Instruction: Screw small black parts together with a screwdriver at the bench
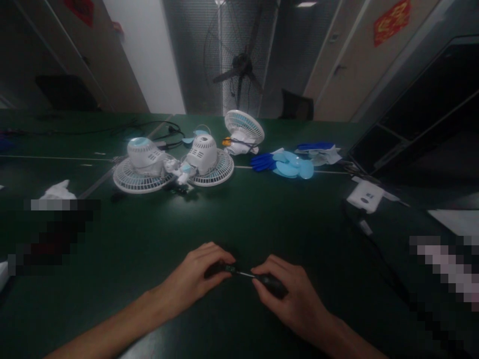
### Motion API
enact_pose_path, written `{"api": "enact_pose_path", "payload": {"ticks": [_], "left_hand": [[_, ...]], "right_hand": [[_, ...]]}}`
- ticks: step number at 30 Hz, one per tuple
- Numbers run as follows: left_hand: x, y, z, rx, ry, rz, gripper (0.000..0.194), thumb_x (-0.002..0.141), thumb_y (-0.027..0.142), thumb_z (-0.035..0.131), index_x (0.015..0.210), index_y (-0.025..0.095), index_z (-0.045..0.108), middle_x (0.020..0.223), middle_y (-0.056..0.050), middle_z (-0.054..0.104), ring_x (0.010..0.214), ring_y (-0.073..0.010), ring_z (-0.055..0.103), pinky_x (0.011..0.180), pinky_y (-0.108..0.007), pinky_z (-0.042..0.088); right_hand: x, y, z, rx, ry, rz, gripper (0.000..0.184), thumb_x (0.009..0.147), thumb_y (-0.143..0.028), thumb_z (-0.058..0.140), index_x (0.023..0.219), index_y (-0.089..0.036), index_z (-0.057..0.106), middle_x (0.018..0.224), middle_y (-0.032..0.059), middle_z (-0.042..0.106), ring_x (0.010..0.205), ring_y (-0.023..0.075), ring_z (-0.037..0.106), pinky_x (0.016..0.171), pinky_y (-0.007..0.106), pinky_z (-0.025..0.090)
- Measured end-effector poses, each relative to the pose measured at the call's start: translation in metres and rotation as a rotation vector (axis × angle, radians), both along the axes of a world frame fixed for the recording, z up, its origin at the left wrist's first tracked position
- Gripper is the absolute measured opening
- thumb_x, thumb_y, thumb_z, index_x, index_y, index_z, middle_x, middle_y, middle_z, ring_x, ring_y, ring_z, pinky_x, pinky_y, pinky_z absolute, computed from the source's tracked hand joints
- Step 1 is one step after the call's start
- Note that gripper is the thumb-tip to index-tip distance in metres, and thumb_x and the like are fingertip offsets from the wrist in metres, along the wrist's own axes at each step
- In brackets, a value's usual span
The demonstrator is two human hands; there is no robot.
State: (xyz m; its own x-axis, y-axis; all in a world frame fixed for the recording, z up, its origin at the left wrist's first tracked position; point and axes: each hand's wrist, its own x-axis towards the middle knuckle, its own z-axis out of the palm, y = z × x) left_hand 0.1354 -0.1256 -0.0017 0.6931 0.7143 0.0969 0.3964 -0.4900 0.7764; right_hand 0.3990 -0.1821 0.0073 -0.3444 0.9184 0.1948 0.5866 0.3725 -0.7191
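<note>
My right hand is wrapped round the black handle of a screwdriver. Its thin metal shaft points left, with the tip at a small dark part pinched between the thumb and fingers of my left hand. That part has a greenish face like a little circuit board, but its exact kind is too small to tell. Both hands are low over the dark green table. Whether the tip touches the part or sits in it I cannot tell.
Beyond my hands lie two white fans face down, and a third fan stands behind. Blue fan blades rest by blue-and-white gloves. A white box with a cable is at right. People sit at both sides, blurred.
</note>
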Motion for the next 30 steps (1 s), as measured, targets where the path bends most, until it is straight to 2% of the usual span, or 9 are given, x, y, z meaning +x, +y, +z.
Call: {"api": "enact_pose_path", "payload": {"ticks": [7,15,22,25,30], "left_hand": [[-0.001,0.002,0.001,-0.012,-0.019,-0.029,0.020,0.097,0.022,0.067,0.117,0.024,0.067,0.109,-0.005,0.070,0.102,-0.0202,0.065,0.089,-0.034,0.053],[-0.002,0.000,0.001,-0.045,-0.034,-0.037,0.022,0.098,0.020,0.067,0.119,0.026,0.068,0.107,-0.004,0.070,0.100,-0.0188,0.065,0.085,-0.031,0.052],[-0.012,0.007,0.001,0.021,-0.031,-0.063,0.019,0.101,0.027,0.063,0.119,0.025,0.070,0.111,-0.006,0.071,0.106,-0.0201,0.065,0.091,-0.033,0.054],[-0.038,0.028,0.004,0.080,0.049,0.067,0.018,0.101,0.032,0.061,0.114,0.024,0.070,0.112,-0.007,0.071,0.105,-0.0206,0.067,0.092,-0.034,0.055],[-0.116,0.080,0.006,0.236,0.194,0.499,0.030,0.093,0.051,0.066,0.101,0.022,0.073,0.113,-0.008,0.074,0.103,-0.0256,0.071,0.091,-0.037,0.057]], "right_hand": [[-0.002,0.000,-0.003,-0.015,-0.027,0.018,0.014,0.093,-0.017,0.063,0.102,-0.022,0.072,0.087,0.0025,0.072,0.076,0.0187,0.070,0.067,0.030,0.049],[-0.004,0.002,0.002,-0.053,0.117,-0.033,0.011,0.096,-0.020,0.063,0.104,-0.022,0.071,0.091,0.0027,0.072,0.080,0.0184,0.071,0.072,0.030,0.053],[0.002,-0.001,-0.001,-0.032,0.120,-0.068,0.010,0.096,-0.020,0.064,0.103,-0.022,0.071,0.090,0.0032,0.073,0.080,0.0197,0.071,0.071,0.031,0.054],[0.003,-0.001,0.000,-0.034,0.117,-0.064,0.010,0.096,-0.021,0.063,0.103,-0.023,0.071,0.089,0.0032,0.073,0.079,0.0197,0.071,0.071,0.032,0.054],[0.003,0.000,0.002,-0.065,0.102,-0.051,0.010,0.097,-0.021,0.063,0.103,-0.022,0.071,0.089,0.0029,0.071,0.078,0.0190,0.070,0.069,0.032,0.054]]}}
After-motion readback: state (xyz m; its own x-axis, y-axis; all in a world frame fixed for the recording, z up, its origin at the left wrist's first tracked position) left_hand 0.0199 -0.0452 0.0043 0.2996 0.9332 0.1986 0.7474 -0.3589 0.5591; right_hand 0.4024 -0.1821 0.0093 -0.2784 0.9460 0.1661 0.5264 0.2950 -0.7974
